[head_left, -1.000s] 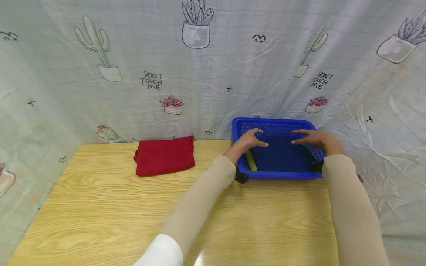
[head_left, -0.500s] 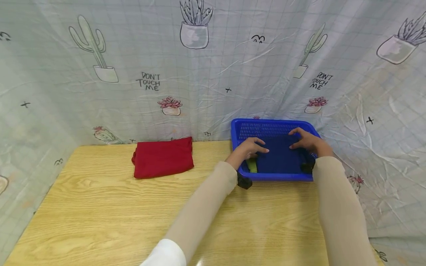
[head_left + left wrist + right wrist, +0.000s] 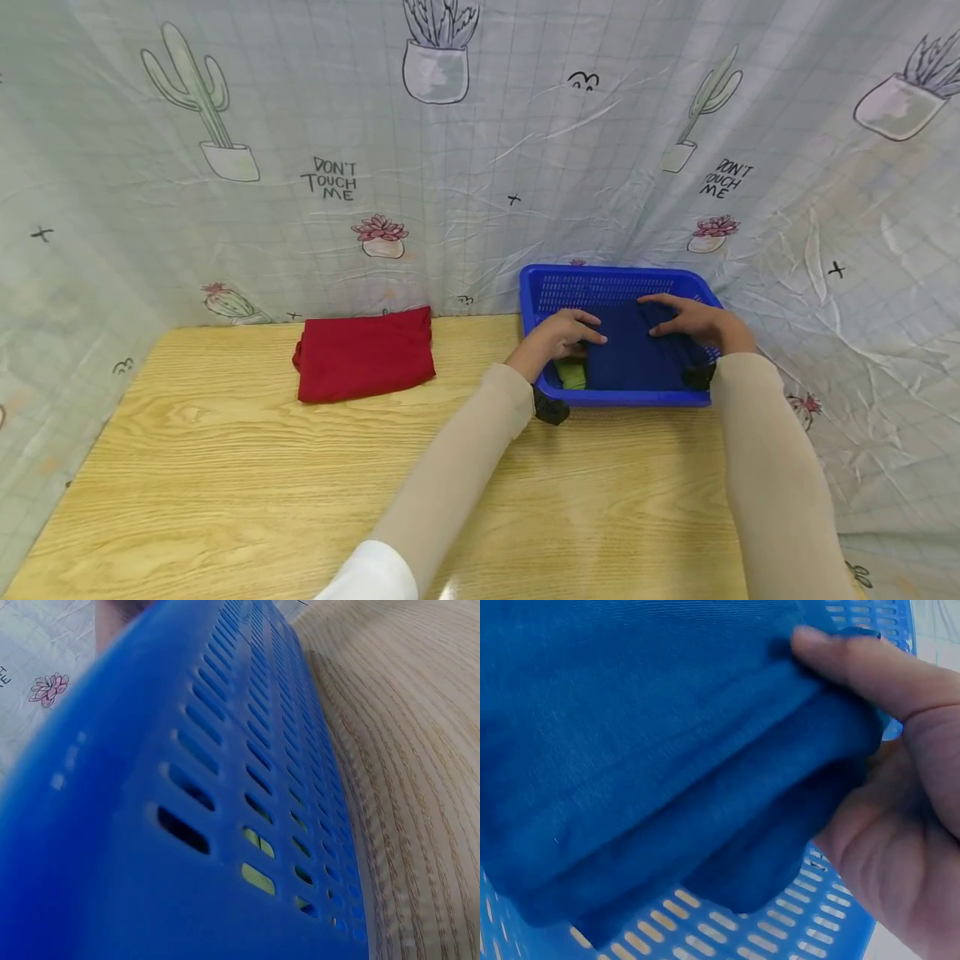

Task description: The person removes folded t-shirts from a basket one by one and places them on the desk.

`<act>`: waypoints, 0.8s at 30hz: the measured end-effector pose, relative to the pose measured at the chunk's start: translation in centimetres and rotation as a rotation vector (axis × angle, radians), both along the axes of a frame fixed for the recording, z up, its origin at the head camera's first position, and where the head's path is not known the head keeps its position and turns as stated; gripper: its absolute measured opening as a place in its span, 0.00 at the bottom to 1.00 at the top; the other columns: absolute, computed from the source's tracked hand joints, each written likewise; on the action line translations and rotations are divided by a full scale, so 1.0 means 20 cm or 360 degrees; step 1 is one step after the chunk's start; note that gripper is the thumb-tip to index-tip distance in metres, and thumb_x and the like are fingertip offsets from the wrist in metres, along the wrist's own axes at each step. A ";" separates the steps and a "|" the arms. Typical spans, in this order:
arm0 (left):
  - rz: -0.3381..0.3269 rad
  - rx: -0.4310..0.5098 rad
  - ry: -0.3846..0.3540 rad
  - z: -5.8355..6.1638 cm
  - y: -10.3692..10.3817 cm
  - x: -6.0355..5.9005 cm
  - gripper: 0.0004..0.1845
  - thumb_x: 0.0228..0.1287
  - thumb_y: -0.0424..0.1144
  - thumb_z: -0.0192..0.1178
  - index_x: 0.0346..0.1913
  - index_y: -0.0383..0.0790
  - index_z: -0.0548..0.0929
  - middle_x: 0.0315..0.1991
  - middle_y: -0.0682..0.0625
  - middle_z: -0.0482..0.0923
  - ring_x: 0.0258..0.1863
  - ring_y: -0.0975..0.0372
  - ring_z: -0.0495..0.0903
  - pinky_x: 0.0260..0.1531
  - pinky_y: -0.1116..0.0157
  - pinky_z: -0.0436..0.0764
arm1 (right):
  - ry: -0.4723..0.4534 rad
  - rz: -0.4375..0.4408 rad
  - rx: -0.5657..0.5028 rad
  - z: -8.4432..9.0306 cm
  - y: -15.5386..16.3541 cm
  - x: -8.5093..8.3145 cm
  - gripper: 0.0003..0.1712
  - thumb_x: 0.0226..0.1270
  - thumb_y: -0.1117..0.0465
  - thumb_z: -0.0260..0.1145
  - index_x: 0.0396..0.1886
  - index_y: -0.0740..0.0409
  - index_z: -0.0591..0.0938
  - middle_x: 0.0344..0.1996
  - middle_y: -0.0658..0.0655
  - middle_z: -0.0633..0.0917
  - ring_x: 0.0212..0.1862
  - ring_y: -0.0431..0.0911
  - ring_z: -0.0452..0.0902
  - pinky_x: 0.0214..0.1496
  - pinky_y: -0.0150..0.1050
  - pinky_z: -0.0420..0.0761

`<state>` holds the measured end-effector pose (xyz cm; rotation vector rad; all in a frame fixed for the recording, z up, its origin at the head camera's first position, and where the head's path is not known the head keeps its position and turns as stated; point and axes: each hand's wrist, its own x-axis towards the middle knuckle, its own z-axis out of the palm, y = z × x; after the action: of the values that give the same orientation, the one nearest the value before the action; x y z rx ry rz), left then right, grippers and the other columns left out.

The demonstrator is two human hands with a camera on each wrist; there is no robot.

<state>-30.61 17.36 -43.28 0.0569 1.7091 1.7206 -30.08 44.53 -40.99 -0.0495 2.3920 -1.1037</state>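
A folded navy cloth (image 3: 628, 354) lies in a blue plastic basket (image 3: 630, 398) at the back right of the table. My right hand (image 3: 697, 321) grips the cloth's right side; in the right wrist view the thumb (image 3: 840, 656) presses on top while the other fingers go underneath the folded layers. At the opposite edge, my left hand (image 3: 558, 335) holds the cloth with its fingertips, some fingers tucked beneath. A yellow-green cloth (image 3: 572, 375) shows in the basket below the left hand. The left wrist view shows mostly the slotted basket wall (image 3: 150, 885).
A folded red cloth (image 3: 366, 354) lies on the wooden table (image 3: 300, 483), left of the basket. Behind the table hangs a printed curtain (image 3: 510, 150), close to the basket's back rim. Black wrist cameras overlap the basket's front rim.
My right hand has moved left and come onto the navy cloth. The cloth's left edge has shifted right, showing more of the yellow-green cloth. The left hand has dipped slightly.
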 end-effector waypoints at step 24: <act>0.0133 -0.0104 0.0169 -0.01 0.02 0.01 0.23 0.66 0.22 0.58 0.58 0.46 0.88 0.71 0.44 0.69 0.38 0.59 0.65 0.32 0.63 0.63 | 0.0374 -0.0009 -0.0239 0.03 0.03 0.08 0.19 0.79 0.74 0.49 0.61 0.69 0.80 0.66 0.63 0.71 0.66 0.49 0.65 0.54 0.29 0.76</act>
<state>-30.42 17.73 -43.48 0.0483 1.8680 1.7482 -28.53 45.22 -40.35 -0.2361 2.5080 -1.3440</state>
